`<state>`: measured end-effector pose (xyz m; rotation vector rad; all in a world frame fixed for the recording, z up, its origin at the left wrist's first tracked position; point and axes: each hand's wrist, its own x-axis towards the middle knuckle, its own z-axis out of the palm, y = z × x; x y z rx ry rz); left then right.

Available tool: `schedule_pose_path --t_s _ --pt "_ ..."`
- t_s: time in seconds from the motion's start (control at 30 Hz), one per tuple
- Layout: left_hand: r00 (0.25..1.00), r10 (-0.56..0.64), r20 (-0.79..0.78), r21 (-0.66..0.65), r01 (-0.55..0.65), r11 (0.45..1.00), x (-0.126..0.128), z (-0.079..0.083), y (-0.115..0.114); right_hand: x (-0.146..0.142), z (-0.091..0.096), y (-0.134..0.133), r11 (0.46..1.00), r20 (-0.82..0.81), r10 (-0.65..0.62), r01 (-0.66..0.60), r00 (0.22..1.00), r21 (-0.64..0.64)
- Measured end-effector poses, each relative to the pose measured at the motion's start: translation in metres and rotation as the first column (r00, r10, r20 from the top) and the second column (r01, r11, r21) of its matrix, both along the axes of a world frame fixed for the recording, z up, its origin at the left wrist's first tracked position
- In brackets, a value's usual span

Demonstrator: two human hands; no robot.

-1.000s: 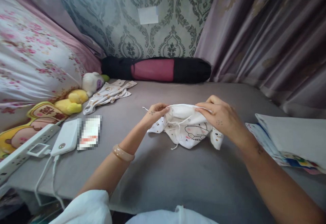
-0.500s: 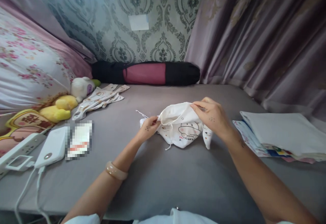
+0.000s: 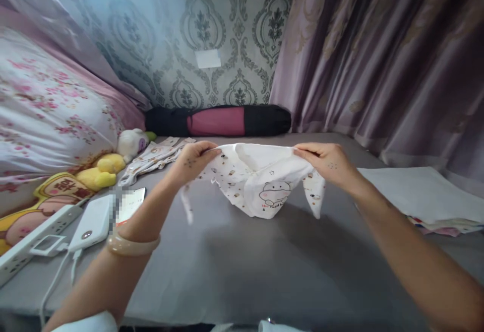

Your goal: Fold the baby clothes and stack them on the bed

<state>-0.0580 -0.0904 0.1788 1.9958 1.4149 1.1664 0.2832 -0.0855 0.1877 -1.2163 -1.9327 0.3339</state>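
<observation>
A small white printed garment [image 3: 260, 186] is held stretched between the left hand [image 3: 194, 161] and the right hand [image 3: 328, 163], its upper edge pinched at each side by closed thumb and fingers. It is held up over the grey surface [image 3: 234, 276], though whether its lower edge is touching cannot be told. Beyond the left hand, a patterned garment [image 3: 147, 158] is laid near a black-and-pink bag [image 3: 216, 121].
</observation>
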Motion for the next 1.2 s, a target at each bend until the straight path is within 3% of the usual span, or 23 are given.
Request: schedule_pose_path --t_s 0.13,0.23,0.37,0.47,0.57,0.67,0.8,0.87,1.0,1.2 --pt "1.0 0.007 -0.03 0.126 -0.003 0.992 -0.009 0.057 -0.01 0.012 0.029 0.004 1.0 -0.115 0.028 -0.028 0.993 0.004" --pt "1.0 0.022 -0.015 0.158 -0.019 0.987 -0.011 0.074 -0.009 0.013 0.038 0.005 1.0 -0.102 0.022 -0.021 0.995 0.006" --pt "0.979 0.089 -0.184 0.219 -0.047 0.975 -0.01 0.066 0.001 0.007 0.04 0.006 1.0 -0.018 0.009 -0.009 1.0 0.015" --pt "0.99 0.119 -0.073 0.316 -0.09 0.944 -0.007 0.06 0.007 0.005 0.041 0.009 0.996 -0.111 -0.02 0.029 0.994 0.081" --pt "0.995 0.013 -0.102 0.292 0.018 0.956 -0.004 0.058 0.014 0.004 0.042 0.015 0.993 -0.006 0.066 -0.065 0.998 0.101" --pt "0.999 0.019 -0.027 0.304 -0.01 0.953 -0.003 0.055 0.022 0.003 0.041 0.023 0.983 -0.025 0.067 -0.062 0.997 0.174" --pt "1.0 -0.023 -0.012 0.231 0.025 0.973 -0.001 0.051 0.027 0.001 0.035 0.033 0.989 0.009 0.08 -0.08 0.997 0.126" --pt "0.998 -0.009 0.068 0.207 -0.005 0.978 0.0 0.051 0.025 0.0 0.033 0.035 0.987 -0.036 0.058 -0.052 0.998 0.149" --pt "0.987 -0.14 0.078 0.035 0.137 0.99 0.003 0.053 0.017 0.0 0.032 0.033 0.992 -0.015 0.093 -0.091 0.996 0.085" --pt "0.988 -0.072 0.136 0.095 0.059 0.994 0.004 0.054 0.019 0.005 0.034 0.031 0.993 -0.099 0.114 -0.11 0.989 0.041"
